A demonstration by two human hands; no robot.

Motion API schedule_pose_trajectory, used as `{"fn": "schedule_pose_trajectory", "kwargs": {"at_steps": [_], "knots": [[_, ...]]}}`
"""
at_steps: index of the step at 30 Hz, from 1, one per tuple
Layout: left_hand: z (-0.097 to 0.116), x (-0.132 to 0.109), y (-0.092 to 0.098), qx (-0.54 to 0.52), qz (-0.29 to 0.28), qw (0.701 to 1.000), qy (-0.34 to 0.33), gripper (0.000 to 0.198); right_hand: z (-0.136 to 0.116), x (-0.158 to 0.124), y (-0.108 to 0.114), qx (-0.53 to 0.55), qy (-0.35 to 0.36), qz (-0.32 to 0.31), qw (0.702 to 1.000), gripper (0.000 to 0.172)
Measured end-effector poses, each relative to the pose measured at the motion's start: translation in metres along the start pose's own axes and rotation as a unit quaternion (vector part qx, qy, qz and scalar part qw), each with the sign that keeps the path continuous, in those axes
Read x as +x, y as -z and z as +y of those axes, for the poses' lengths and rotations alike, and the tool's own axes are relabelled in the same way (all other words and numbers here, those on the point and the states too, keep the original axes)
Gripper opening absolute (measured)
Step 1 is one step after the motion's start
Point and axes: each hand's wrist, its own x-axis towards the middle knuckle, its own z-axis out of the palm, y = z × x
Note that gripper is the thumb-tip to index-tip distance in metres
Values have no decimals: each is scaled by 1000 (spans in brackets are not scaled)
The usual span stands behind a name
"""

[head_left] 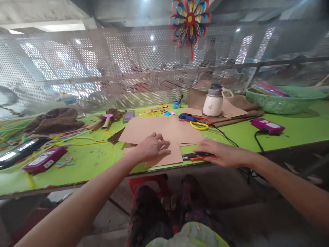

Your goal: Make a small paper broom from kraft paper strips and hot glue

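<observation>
My left hand (153, 147) lies on a sheet of tan paper (174, 155) near the table's front edge, its fingers apart and pressing on the sheet. A larger stack of tan paper (164, 125) spreads just beyond it. My right hand (218, 153) is closed around a black and orange utility knife (196, 156), whose front end points left toward the sheet's right edge. Whether the blade touches the paper is too small to tell. Scissors with yellow and red handles (199, 125) and a blue-handled tool (187, 117) lie behind the right hand.
A white thermos jug (213, 103) stands on brown material at the back. To its right are a green basket (280, 99) and a magenta device with a cable (267, 126). Another magenta box (45, 160), brown cloth (55, 120) and coloured strips (77, 139) lie at left.
</observation>
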Motion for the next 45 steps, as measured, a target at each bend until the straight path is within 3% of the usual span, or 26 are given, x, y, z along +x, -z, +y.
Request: {"fn": "schedule_pose_trajectory", "kwargs": {"at_steps": [4, 8, 14, 23, 35, 41, 45], "knots": [[-1, 5, -9, 12, 46, 999, 15, 46, -14, 1, -8, -63, -15, 18, 998, 52], [-4, 4, -18, -14, 70, 997, 22, 46, -20, 1, -18, -104, -13, 47, 993, 38], [-10, 6, -24, -41, 71, 995, 48, 41, -15, -3, -29, -133, 4, 84, 988, 32], [-10, 7, -28, -49, 72, 994, 59, 39, -13, -27, -33, -91, -4, 119, 989, 33], [-7, 7, -26, -40, 71, 994, 72, 38, -5, -21, -29, -49, 24, 118, 992, 32], [-6, 8, -25, -35, 69, 994, 76, 39, -14, -36, -31, -31, -3, 115, 993, 32], [-6, 8, -26, -31, 72, 994, 78, 38, -20, -31, -31, -31, -20, 122, 992, 33]]}}
